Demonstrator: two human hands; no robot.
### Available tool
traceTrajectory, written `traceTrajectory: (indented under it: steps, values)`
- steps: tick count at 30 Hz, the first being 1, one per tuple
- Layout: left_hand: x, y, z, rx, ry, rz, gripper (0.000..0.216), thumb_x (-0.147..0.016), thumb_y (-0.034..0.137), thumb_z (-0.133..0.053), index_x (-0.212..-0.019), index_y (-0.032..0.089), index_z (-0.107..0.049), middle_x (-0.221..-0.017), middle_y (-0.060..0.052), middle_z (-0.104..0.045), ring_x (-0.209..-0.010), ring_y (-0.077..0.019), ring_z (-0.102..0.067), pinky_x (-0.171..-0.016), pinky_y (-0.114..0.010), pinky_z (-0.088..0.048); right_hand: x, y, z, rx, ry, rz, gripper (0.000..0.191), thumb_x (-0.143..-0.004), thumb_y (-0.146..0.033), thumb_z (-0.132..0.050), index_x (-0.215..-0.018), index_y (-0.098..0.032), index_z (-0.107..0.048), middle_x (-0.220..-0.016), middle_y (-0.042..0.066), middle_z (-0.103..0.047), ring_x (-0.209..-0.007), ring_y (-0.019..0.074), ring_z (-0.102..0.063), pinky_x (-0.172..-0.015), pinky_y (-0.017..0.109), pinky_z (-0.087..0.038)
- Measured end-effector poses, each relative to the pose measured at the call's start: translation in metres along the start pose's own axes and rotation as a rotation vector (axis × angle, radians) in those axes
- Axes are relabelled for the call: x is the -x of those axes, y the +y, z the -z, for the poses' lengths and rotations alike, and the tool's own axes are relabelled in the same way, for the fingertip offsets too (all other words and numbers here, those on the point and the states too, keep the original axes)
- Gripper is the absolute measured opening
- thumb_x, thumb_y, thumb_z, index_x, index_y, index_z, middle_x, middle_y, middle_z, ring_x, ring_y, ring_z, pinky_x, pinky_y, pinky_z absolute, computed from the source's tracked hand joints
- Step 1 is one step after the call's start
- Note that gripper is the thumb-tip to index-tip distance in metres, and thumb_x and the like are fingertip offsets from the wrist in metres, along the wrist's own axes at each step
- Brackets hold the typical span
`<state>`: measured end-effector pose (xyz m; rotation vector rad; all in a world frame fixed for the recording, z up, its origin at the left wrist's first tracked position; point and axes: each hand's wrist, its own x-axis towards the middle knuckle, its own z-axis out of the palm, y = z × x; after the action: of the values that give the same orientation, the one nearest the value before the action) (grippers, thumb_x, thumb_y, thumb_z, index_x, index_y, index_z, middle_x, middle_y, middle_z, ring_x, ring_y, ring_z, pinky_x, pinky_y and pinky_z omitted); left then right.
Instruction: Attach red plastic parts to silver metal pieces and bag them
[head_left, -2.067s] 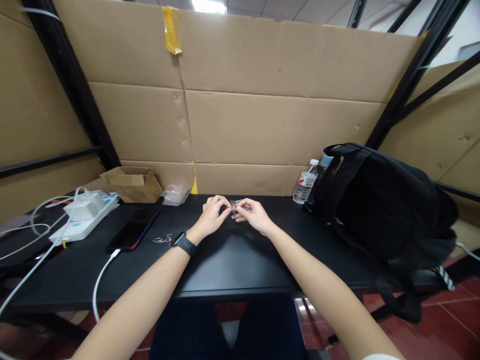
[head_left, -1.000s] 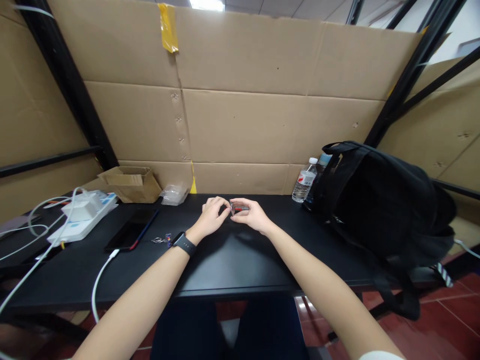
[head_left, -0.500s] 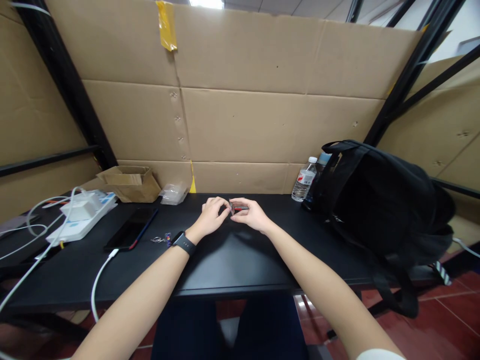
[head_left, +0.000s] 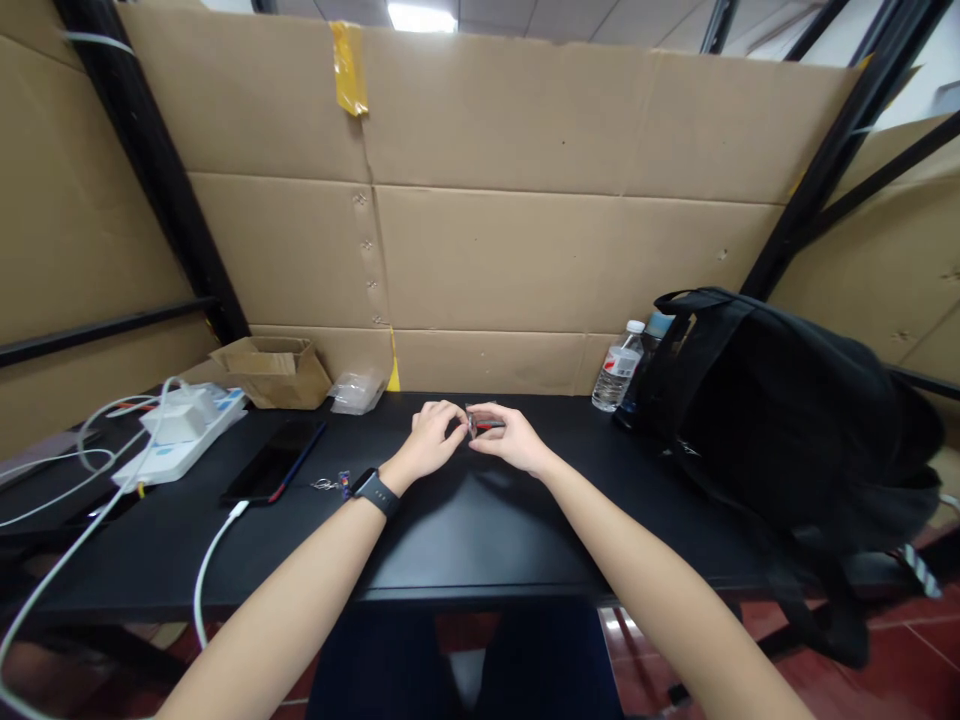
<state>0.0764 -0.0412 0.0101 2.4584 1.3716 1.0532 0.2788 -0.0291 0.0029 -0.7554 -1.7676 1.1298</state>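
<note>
My left hand and my right hand meet above the far middle of the black table. Both pinch a small object with a metallic ring and a red part; it is too small to name. A black smartwatch sits on my left wrist. A small keyring-like item lies on the table just left of that wrist.
A black phone with a white cable lies left. Further left sits a white power strip with chargers. A small cardboard box and clear plastic bag stand at the back. A water bottle and black backpack fill the right.
Both hands stay pinched on the small object and barely move. The camera view shifted slightly, so the scene sits a little lower and further right in the picture.
</note>
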Motion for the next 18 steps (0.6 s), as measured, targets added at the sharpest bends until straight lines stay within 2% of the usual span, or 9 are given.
traceTrajectory:
  steps: [6,14,18]
  values:
    - [0.0,-0.0003,-0.0011,0.011,-0.002,0.002,0.011,-0.095,0.033,-0.052,-0.093,0.026,-0.06,-0.107,-0.002,-0.066,-0.109,-0.0241,-0.052,-0.091,-0.04,-0.039,-0.0003,0.0021,0.0003,0.015,0.003,-0.01,0.062,-0.066,-0.024,-0.084,-0.125,-0.021,-0.065,-0.118,0.011,-0.07,-0.1,0.0225,-0.071,-0.093,0.041,-0.058]
    - [-0.0004,-0.001,0.0003,-0.007,-0.021,0.014,0.013,-0.095,0.034,-0.05,-0.094,0.025,-0.061,-0.107,-0.003,-0.065,-0.11,-0.0255,-0.052,-0.09,-0.04,-0.039,0.0003,0.0024,0.0006,0.013,-0.012,-0.036,0.063,-0.068,-0.024,-0.082,-0.128,-0.021,-0.063,-0.12,0.011,-0.069,-0.088,0.0196,-0.073,-0.093,0.042,-0.057]
    - [0.0,-0.0007,-0.0033,-0.032,-0.037,0.042,0.007,-0.089,0.028,-0.056,-0.094,0.025,-0.06,-0.105,-0.003,-0.066,-0.109,-0.0264,-0.052,-0.089,-0.041,-0.039,-0.0007,0.0038,-0.0014,0.048,0.021,-0.058,0.062,-0.068,-0.023,-0.082,-0.127,-0.021,-0.064,-0.118,0.011,-0.071,-0.084,0.0192,-0.073,-0.088,0.04,-0.059]
